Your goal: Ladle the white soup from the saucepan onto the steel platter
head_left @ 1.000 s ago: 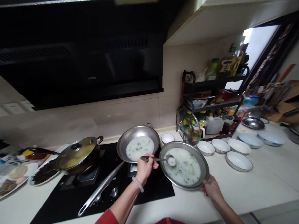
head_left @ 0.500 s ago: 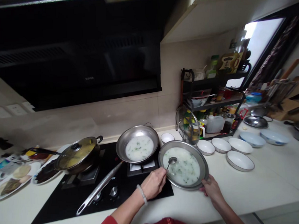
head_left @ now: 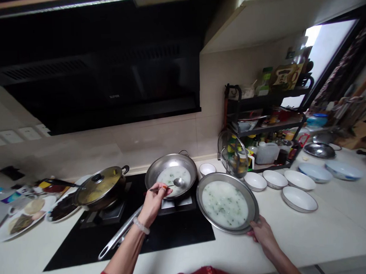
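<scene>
A metal spoon (head_left: 179, 182) is pinched in my left hand (head_left: 155, 201), its bowl over the wok (head_left: 151, 169) on the right burner. White soup with green bits (head_left: 172, 176) lies in that wok. My right hand (head_left: 260, 230) grips the near right rim of a round metal basin (head_left: 251, 198). More of the white soup with green flecks (head_left: 225, 204) fills this basin, which sits at the right edge of the black stove (head_left: 175, 230).
A lidded pan (head_left: 97, 187) occupies the left burner, beside plates of food (head_left: 22, 237). Several white bowls (head_left: 299, 199) and blue bowls (head_left: 314, 172) stand on the right counter. Behind them are a glass lid (head_left: 232, 153) and a black condiment rack (head_left: 267, 129).
My left hand has carried the spoon from the basin leftwards to over the wok. My right hand still holds the basin's rim. The view has shifted slightly.
</scene>
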Available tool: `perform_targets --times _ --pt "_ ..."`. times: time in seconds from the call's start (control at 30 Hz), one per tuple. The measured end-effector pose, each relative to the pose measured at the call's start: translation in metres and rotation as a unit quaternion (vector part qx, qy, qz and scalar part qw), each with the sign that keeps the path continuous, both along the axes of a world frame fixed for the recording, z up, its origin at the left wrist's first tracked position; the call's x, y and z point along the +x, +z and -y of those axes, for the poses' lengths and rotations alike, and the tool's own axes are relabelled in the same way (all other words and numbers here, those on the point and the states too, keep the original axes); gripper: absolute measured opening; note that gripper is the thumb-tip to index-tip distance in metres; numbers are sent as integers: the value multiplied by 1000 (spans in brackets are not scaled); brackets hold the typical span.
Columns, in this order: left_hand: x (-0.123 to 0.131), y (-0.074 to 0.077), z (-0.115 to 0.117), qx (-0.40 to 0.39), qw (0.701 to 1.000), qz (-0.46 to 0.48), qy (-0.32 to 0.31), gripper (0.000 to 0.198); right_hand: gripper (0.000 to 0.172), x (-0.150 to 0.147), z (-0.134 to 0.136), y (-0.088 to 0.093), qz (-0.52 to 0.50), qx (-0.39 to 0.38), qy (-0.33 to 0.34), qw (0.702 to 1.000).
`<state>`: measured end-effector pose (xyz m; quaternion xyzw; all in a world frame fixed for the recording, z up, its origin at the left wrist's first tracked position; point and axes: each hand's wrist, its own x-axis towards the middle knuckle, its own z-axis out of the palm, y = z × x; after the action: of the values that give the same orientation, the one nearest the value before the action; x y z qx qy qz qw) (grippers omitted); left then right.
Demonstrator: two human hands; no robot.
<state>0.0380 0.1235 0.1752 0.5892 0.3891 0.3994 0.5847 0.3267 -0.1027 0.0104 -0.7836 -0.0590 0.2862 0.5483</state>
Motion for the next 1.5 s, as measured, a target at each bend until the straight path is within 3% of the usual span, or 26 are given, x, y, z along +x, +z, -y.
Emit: perform_targets --times 0.3,0.47,0.6,0.73,0.83,1.0,1.1,1.2,1.33,1.5 --pt "-29 -23 -13 7 997 -71 -29 38 57 2 0 -3 1 8 5 1000" --pt "-39 -31 -19 -81 994 9 -74 45 54 1 1 -1 -1 8 6 1000" --pt "-43 -30 -21 -140 985 55 -89 35 57 1 1 -3 -10 14 1 1000" --pt "-45 -25 -25 -209 973 -4 -94 14 58 1 1 -5 -12 15 -7 1000" --pt "-47 -23 -33 -214 968 -66 -109 18 56 0 1 -5 -17 23 -18 999" --pt "-46 -20 -51 -110 955 -263 -85 22 56 -3 1 -3 -29 40 -32 998" --pt "-43 -16 -61 37 905 -411 -101 15 55 -3 2 -2 -26 48 -25 998" --pt "-39 -11 -68 152 846 -502 -101 22 55 -3 2 -2 -26 53 -22 998" --pt "-34 -9 -72 209 807 -542 -104 30 52 -1 2 -4 -24 54 -18 998" --pt "-33 -12 -72 230 806 -528 -136 32 51 -1 1 -3 -24 45 -23 998"
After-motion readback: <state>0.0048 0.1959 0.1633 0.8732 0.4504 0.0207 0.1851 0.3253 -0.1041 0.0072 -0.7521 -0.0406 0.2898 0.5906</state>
